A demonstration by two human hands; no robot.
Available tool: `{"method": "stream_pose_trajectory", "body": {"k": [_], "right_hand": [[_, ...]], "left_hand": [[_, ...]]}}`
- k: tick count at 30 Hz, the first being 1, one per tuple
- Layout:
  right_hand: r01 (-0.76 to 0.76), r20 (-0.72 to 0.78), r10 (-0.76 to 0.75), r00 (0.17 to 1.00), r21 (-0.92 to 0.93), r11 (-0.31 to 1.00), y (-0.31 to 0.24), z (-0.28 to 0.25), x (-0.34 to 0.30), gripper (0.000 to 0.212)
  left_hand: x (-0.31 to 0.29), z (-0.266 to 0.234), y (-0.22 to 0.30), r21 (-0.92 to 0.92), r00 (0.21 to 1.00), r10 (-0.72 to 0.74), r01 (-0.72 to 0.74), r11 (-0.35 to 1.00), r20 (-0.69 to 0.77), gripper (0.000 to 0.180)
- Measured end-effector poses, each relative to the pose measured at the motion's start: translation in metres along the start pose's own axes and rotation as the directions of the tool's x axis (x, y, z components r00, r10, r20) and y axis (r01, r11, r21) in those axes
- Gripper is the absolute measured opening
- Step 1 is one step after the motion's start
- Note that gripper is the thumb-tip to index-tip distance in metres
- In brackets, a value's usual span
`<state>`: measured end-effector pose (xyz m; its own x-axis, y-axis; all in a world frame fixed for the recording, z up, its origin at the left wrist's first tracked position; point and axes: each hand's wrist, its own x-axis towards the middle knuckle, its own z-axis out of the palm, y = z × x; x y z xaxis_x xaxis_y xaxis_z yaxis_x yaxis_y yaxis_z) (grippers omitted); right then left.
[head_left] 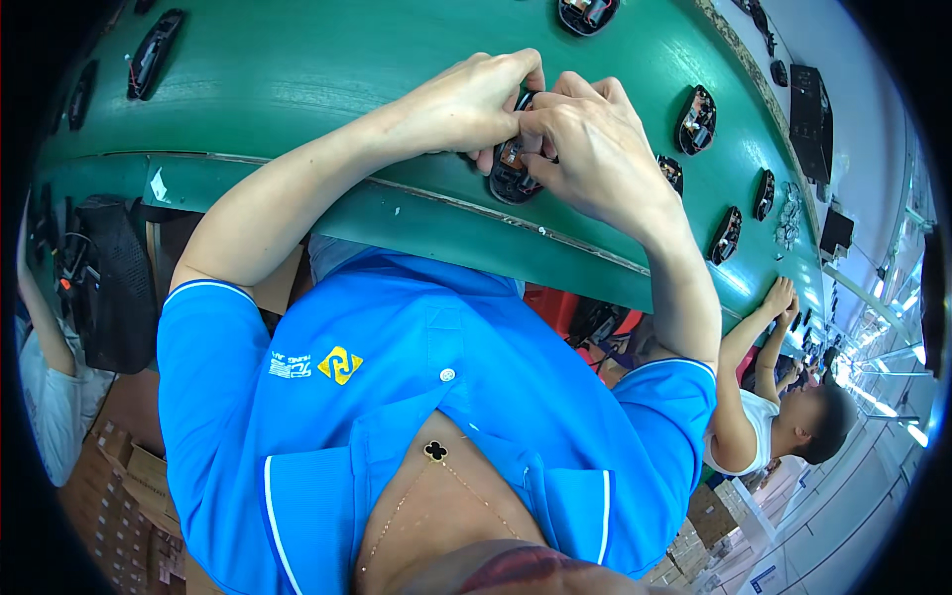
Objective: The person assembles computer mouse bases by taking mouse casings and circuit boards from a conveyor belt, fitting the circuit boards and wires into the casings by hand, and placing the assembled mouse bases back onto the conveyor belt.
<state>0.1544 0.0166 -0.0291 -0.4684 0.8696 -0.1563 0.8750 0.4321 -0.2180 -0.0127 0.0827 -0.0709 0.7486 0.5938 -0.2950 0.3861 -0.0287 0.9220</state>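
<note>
A black oval device shell (513,183), its copper-toned inner parts partly exposed, sits at the near side of a green worktop (327,74), between two bare hands that hide much of its upper half. We see the left hand (476,107) closed around the shell's far left side, fingers bent and tips low against it. The right hand (593,144) arches over the opposite side, fingers curled inward to the shell's open face; we cannot tell whether its fingertips pinch a small part.

Just right of the grip, we find a similar open housing (671,174), partly behind the right wrist, and a larger open casing (697,121) slightly beyond it. Farther right lie two narrow black units (726,236) near a cluster of small clear pieces (789,213). Beyond the grip, at the far edge of our view, rests another opened unit (588,14); well to its left lies a long black shell (155,55).

On the near side of the grip, we look down on a bright blue polo shirt (426,327) and a dark clover pendant (435,451). Well off to the right, a co-worker in a white top (759,426) reaches toward the same worktop.
</note>
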Motion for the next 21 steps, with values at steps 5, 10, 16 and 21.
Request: {"method": "stream_pose_trajectory", "body": {"k": [5, 10, 16, 21], "right_hand": [[-0.106, 0.110, 0.106, 0.988, -0.004, 0.994, -0.002, -0.003, 0.010, 0.004], [-0.314, 0.342, 0.282, 0.896, 0.038, 0.949, -0.001, -0.017, 0.029, 0.004], [-0.329, 0.398, 0.269, 0.877, 0.091, 0.940, -0.003, -0.018, 0.040, 0.003], [-0.314, 0.408, 0.258, 0.876, 0.076, 0.946, -0.004, -0.012, 0.043, 0.004]], "left_hand": [[0.002, -0.001, -0.008, -0.007, 1.000, 0.022, -0.022, 1.000, 0.009, 0.025], [0.004, -0.003, -0.013, -0.006, 0.999, 0.046, -0.046, 0.999, -0.009, 0.026], [0.001, -0.013, -0.010, 0.017, 0.997, 0.069, -0.070, 0.997, 0.034, 0.027], [-0.001, -0.017, -0.014, 0.036, 0.996, 0.061, -0.064, 0.997, 0.069, 0.027]]}}
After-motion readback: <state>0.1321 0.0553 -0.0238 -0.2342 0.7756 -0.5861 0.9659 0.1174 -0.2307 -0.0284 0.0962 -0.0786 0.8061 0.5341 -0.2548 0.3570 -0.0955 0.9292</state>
